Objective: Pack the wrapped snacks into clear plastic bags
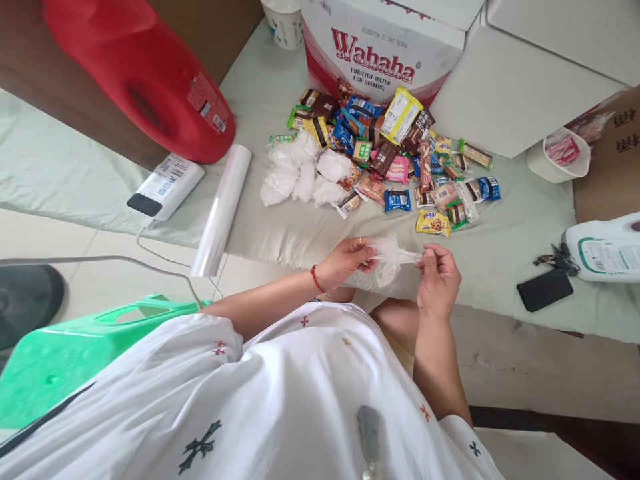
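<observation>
Between my two hands a crumpled clear plastic bag [387,257] is stretched out above the front edge of the cloth. My left hand [353,259], with a ring and a red cord at the wrist, pinches the bag's left side. Fingers of my right hand [436,270] are closed on the twisted right end. Just beyond lie several bunched white plastic bags [293,167]; what is inside them, if anything, I cannot make out. Beside those spreads a pile of wrapped snacks [385,143], with a yellow snack packet [433,223] closest to my right hand.
A Wahaha carton [380,50] stands behind the snacks. To the left are a red jug [150,80], a white power bank [167,187], a plastic roll [223,210] and a green stool [100,347]. Rightward sit a cup [557,160], a black phone [545,290], keys and a white bottle [607,250].
</observation>
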